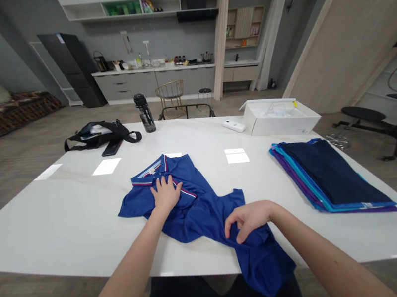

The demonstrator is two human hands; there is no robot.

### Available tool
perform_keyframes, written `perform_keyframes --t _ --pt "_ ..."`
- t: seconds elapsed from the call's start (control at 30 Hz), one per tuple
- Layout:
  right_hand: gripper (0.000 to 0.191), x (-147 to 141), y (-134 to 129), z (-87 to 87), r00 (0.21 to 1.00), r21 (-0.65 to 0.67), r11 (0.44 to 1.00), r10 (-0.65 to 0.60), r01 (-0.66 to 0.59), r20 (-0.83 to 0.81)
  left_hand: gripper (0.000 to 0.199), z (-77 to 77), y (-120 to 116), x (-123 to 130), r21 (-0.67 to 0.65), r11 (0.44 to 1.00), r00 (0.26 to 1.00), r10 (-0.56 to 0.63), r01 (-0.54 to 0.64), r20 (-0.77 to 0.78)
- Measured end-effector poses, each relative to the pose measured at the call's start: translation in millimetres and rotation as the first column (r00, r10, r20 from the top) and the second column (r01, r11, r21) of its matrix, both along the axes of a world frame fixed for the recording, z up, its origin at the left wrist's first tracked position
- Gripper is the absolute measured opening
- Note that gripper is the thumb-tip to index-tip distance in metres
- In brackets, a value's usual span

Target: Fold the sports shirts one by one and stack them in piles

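Observation:
A blue polo shirt [208,212] with red and white trim lies rumpled across the table, its collar pointing away from me and its lower end hanging over the front edge. My left hand [167,193] rests flat near the collar and placket, fingers spread. Over the lower part of the shirt is my right hand [249,218], its fingers curved and the thumb apart from them, with blue cloth showing in the gap. Whether its fingertips touch the cloth I cannot tell.
On the white table [63,225] stand a dark bottle [145,114] and an open white box [278,118]. A black bag [100,134], a phone [111,147] and a white remote-like object [233,126] lie near them. Folded clothes [328,173] are stacked at right.

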State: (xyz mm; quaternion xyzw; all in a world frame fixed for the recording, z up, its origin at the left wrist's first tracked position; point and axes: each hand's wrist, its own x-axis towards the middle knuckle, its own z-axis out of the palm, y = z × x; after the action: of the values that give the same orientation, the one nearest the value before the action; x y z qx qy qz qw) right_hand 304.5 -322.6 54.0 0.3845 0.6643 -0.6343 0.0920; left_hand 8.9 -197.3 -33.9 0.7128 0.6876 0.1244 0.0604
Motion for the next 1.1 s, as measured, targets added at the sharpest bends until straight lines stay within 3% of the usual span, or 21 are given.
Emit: perform_keyframes --t 0.1,0.2,0.23,0.27,0.37,0.5,0.57,0.67,0.8,0.87,0.93,1.1 --pt "0.053 -17.9 -1.6 5.7 0.998 -0.098 0.995 0.022 -0.028 -0.060 0.066 -9.0 8.4 10.6 -0.005 0.996 0.994 -0.094 0.094 0.047" --pt "0.045 -24.8 3.7 2.6 0.971 0.033 0.974 -0.219 0.223 -0.096 0.070 -12.2 13.8 28.4 0.012 0.982 0.980 -0.188 0.187 0.071" --pt "0.040 -24.7 8.1 -1.2 0.936 0.144 0.927 -0.331 0.345 -0.116 0.072 -12.6 15.1 35.7 0.018 0.976 0.973 -0.220 0.219 0.072" --pt "0.034 -23.8 13.8 -6.3 0.889 0.271 0.847 -0.433 0.458 -0.150 0.074 -12.6 16.3 43.7 0.023 0.967 0.965 -0.253 0.252 0.073" --pt "0.024 -18.7 36.8 -25.8 0.751 0.531 0.556 -0.601 0.640 -0.275 0.075 -10.8 21.2 69.7 0.025 0.922 0.916 -0.387 0.387 0.108" --pt "0.030 -11.7 70.6 -50.5 0.577 0.527 0.355 -0.739 0.773 -0.349 0.068 -5.7 27.7 98.9 0.028 0.785 0.756 -0.605 0.619 0.251" --pt "0.038 -8.1 85.1 -59.1 0.511 0.531 0.292 -0.795 0.795 -0.327 0.066 -3.5 26.8 106.7 0.056 0.765 0.717 -0.625 0.642 0.308" --pt "0.050 -3.6 102.4 -67.2 0.539 0.654 0.291 -0.815 0.699 -0.213 0.062 -0.9 17.9 109.0 0.120 0.845 0.803 -0.534 0.522 0.264" --pt "0.061 -7.8 115.5 -72.7 0.636 0.751 0.384 -0.769 0.538 -0.062 0.059 4.3 5.1 103.6 0.155 0.934 0.929 -0.344 0.323 0.135" --pt "0.064 -16.1 118.5 -74.0 0.682 0.802 0.428 -0.730 0.417 0.035 0.042 6.4 5.1 100.4 0.132 0.941 0.936 -0.329 0.312 0.128" --pt "0.061 -26.4 121.0 -74.6 0.699 0.846 0.438 -0.706 0.303 0.115 0.024 6.1 10.7 96.9 0.122 0.930 0.913 -0.365 0.348 0.181" --pt "0.044 -47.5 133.7 -77.1 0.686 0.889 0.364 -0.723 0.277 0.082 0.024 -5.9 37.8 86.9 0.194 0.934 0.863 -0.354 0.302 0.362"
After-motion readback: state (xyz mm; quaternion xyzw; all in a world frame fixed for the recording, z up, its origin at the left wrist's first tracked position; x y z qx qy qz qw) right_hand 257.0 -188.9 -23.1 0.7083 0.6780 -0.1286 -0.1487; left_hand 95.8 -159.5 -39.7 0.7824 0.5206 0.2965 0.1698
